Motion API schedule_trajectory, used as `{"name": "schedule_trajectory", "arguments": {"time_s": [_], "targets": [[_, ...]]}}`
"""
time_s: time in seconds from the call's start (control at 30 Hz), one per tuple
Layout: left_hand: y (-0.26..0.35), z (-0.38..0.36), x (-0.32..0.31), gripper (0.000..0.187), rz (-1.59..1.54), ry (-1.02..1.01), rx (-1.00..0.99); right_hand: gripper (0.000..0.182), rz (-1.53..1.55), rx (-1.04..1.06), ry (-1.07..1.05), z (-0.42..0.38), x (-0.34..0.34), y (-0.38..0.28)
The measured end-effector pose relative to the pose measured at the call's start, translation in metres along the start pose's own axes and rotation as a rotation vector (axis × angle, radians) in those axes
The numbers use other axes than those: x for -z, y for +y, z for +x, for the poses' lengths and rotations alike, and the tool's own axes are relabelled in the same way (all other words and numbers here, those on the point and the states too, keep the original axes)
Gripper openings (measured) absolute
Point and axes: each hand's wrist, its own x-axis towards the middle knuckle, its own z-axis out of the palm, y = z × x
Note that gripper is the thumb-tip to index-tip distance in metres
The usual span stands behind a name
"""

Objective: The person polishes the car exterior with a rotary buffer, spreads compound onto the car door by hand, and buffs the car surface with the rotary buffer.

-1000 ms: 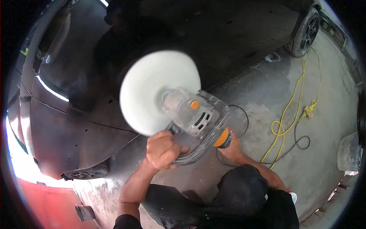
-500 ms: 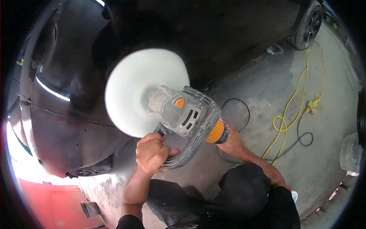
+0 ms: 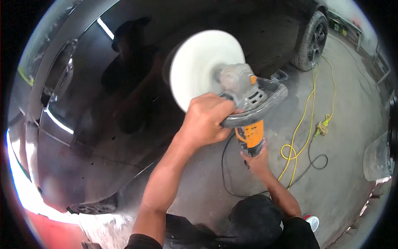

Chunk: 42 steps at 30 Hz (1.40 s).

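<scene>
An orange and grey car polisher (image 3: pixel 252 135) is held between both hands, its large white pad (image 3: pixel 203 68) blurred as though spinning. The pad faces the glossy black car side panel (image 3: pixel 137 95) and overlaps it in this view. My left hand (image 3: pixel 207 118) is closed round the left end of the black loop handle (image 3: pixel 269 106). My right hand (image 3: pixel 258 159) grips the rear of the orange body, its fingers partly hidden behind it. A dark power cord hangs from the tool's rear toward the floor.
A yellow extension cord (image 3: pixel 293 153) lies looped on the concrete floor, joined to the dark cord at a plug (image 3: pixel 321 128). A car wheel (image 3: pixel 313 41) stands at upper right. A translucent bucket (image 3: pixel 377 162) is at far right, a small white container (image 3: pixel 311 223) by my right elbow.
The polisher and both hands have moved right and up along the panel, and the tool has turned more upright. The camera view has shifted too. Both hands keep their hold.
</scene>
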Motion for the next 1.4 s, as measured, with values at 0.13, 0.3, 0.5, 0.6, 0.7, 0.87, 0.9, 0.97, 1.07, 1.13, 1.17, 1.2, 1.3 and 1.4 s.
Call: {"name": "schedule_trajectory", "arguments": {"time_s": [0.13, 0.3, 0.5, 0.6, 0.7, 0.87, 0.9, 0.97, 1.07, 1.13, 1.17, 1.2, 1.3, 1.4], "targets": [[0.007, -0.017, 0.011, 0.018, -0.039, -0.073, 0.055, 0.091, -0.150, 0.056, 0.071, -0.016, -0.003, 0.005], [0.001, -0.102, 0.052, 0.020, -0.089, 0.048, 0.022, 0.091, -0.065, 0.070, -0.091, -0.028, -0.034, 0.032], [0.030, -0.214, 0.124, 0.021, 0.029, 0.164, 0.030, 0.088, -0.230, 0.242, -0.347, -0.049, -0.081, 0.010], [0.049, -0.254, 0.159, 0.020, 0.089, 0.243, 0.044, 0.086, -0.282, 0.325, -0.473, -0.048, -0.102, -0.022], [0.061, -0.284, 0.183, 0.023, 0.127, 0.343, 0.080, 0.086, -0.355, 0.529, -0.544, -0.041, -0.117, -0.059], [0.079, -0.280, 0.200, 0.023, 0.180, 0.469, 0.101, 0.088, -0.355, 0.637, -0.596, -0.041, -0.117, -0.094], [0.081, -0.276, 0.207, 0.023, 0.188, 0.484, 0.098, 0.088, -0.352, 0.623, -0.575, -0.043, -0.118, -0.100], [0.074, -0.262, 0.223, 0.022, 0.175, 0.512, 0.086, 0.089, -0.343, 0.583, -0.546, -0.049, -0.120, -0.120], [0.063, -0.234, 0.233, 0.021, 0.163, 0.569, 0.063, 0.088, -0.367, 0.545, -0.456, -0.059, -0.115, -0.145], [0.051, -0.215, 0.235, 0.020, 0.129, 0.569, 0.000, 0.087, -0.361, 0.574, -0.379, -0.061, -0.109, -0.150], [0.046, -0.207, 0.237, 0.019, 0.121, 0.567, -0.030, 0.086, -0.352, 0.592, -0.347, -0.060, -0.109, -0.154], [0.045, -0.198, 0.236, 0.019, 0.125, 0.572, -0.026, 0.085, -0.331, 0.567, -0.348, -0.058, -0.104, -0.158], [0.041, -0.183, 0.243, 0.018, 0.127, 0.605, -0.019, 0.085, -0.312, 0.537, -0.340, -0.059, -0.098, -0.180], [0.043, -0.180, 0.251, 0.015, 0.130, 0.681, -0.034, 0.085, -0.382, 0.545, -0.349, -0.059, -0.097, -0.204]]}}
